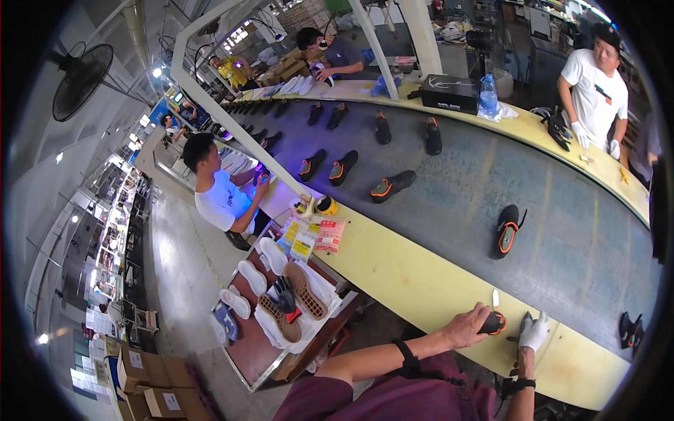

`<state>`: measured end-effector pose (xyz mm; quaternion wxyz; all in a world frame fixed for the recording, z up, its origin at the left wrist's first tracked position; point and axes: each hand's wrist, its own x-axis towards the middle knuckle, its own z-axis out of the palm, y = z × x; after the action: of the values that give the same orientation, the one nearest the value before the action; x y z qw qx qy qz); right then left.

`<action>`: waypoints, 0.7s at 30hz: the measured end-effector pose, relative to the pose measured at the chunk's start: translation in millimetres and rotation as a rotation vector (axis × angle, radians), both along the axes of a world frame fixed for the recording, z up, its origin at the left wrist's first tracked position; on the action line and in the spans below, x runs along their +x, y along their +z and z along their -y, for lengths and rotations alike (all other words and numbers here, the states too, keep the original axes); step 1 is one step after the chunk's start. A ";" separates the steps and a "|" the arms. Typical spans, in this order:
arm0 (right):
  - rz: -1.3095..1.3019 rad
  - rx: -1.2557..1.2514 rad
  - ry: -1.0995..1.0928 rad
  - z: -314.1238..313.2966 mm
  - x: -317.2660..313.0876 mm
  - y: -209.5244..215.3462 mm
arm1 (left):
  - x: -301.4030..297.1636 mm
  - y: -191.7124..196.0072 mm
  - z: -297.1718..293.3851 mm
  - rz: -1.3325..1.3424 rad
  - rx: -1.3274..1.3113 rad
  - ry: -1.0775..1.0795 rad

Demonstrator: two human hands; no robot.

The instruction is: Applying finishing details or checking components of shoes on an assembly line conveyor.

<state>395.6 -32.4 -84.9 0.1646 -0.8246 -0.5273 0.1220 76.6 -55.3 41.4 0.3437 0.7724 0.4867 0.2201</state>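
Observation:
My bare left hand [463,330] is closed around a black shoe [494,323] with orange trim at its opening, low over the yellow table ledge [414,290]. Just to its right, my right hand [534,334] wears a white glove and grips a dark grey, tapered piece [524,324] whose kind I cannot make out. Beyond the shoe lies a narrow pale blade-like tool [496,300]. The nearest shoe on the grey conveyor belt [449,203] is a black one with orange lining [506,231].
Several black shoes line the belt toward the far left. A cart [253,351] at my left holds soles [303,289] and a black glove [286,295]. Packets [330,234] lie on the ledge. Across the belt stand a black box [449,93], a water bottle [487,97] and a co-worker [597,88].

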 end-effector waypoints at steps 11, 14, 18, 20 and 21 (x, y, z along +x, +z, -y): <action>-0.237 -0.047 0.173 9.7 5.7 28.5 | 30.4 -12.3 -20.5 0.106 -0.002 0.072; -0.525 0.022 0.104 11.3 -31.8 134.7 | 29.3 -2.2 -31.6 0.031 0.026 0.087; -0.603 0.191 0.252 32.6 -54.0 234.1 | 51.2 2.8 -32.6 -0.045 0.045 0.028; -0.639 0.068 0.294 34.5 -64.8 262.8 | 56.8 -4.0 -28.8 -0.036 0.087 0.037; -0.643 -0.091 0.292 32.5 -69.2 276.0 | 59.3 -3.3 -27.5 -0.036 0.089 0.026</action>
<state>326.5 -65.0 191.1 0.2661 -0.6663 -0.5549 0.4211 135.9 -27.8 38.1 0.2976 0.7843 0.4924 0.2320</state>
